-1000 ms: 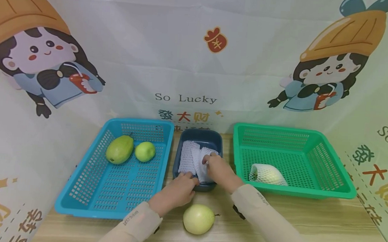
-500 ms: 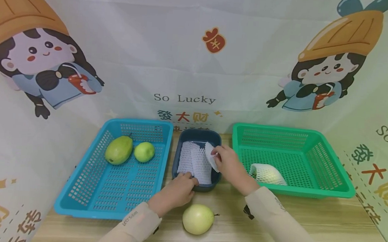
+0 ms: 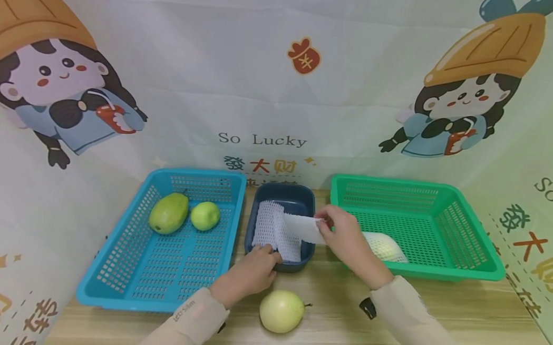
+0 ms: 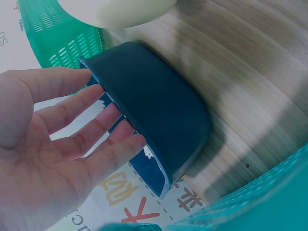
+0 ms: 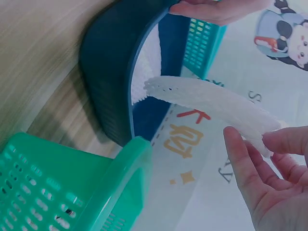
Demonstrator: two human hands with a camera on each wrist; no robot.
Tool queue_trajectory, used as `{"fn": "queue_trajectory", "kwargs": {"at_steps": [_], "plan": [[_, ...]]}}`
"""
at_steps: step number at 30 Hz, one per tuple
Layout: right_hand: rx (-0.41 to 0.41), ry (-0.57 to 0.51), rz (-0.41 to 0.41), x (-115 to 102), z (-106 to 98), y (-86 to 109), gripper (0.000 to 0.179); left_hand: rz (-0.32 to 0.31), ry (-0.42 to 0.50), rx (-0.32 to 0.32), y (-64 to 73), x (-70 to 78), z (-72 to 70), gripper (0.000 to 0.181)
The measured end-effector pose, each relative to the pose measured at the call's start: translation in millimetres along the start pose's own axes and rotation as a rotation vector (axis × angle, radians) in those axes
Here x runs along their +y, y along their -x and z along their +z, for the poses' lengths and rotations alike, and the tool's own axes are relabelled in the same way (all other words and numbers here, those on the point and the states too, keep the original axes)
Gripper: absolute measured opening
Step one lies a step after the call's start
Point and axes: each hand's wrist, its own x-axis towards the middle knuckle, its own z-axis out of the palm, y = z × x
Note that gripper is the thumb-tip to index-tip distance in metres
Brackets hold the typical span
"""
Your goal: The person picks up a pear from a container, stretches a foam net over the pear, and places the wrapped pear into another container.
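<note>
My right hand (image 3: 348, 240) pinches one end of a white foam net sleeve (image 3: 303, 228) between thumb and fingers. The sleeve stretches sideways out over the rim of a small dark blue box (image 5: 108, 62), its far end overlapping the other foam net sleeves (image 3: 267, 224) inside. My left hand (image 3: 250, 271) rests with its fingertips at the front rim of that box, fingers loosely bent in the left wrist view. A yellow-green pear (image 3: 281, 311) with a dark stem lies on the wooden table in front of the box.
On the left stands a blue basket (image 3: 154, 306) with a green papaya (image 3: 169, 213) and a green apple (image 3: 205, 215). A green basket (image 3: 465, 274) on the right holds a fruit in a foam net (image 3: 386, 248), partly behind my right hand. A printed cloth (image 3: 262, 87) hangs behind.
My right hand has lifted the foam net sleeve off the pile and drawn it right, toward the green basket. The left hand has stayed at the box rim.
</note>
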Motion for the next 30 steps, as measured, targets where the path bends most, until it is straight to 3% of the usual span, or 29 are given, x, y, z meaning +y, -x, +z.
{"fn": "queue_trajectory", "kwargs": {"at_steps": [12, 21, 30], "plan": [[-0.012, -0.162, 0.134, 3, -26, 37.1, 0.012, -0.008, 0.025, -0.014, 1.3, -0.4, 0.2, 0.022], [0.010, -0.235, 0.120, 9, -33, 67.2, 0.013, -0.013, 0.047, -0.027, 4.3, 1.6, -2.8, 0.023], [-0.041, -0.351, 0.251, 20, -38, 92.6, 0.014, 0.004, 0.053, -0.005, 5.8, 1.5, -1.0, 0.025]]}}
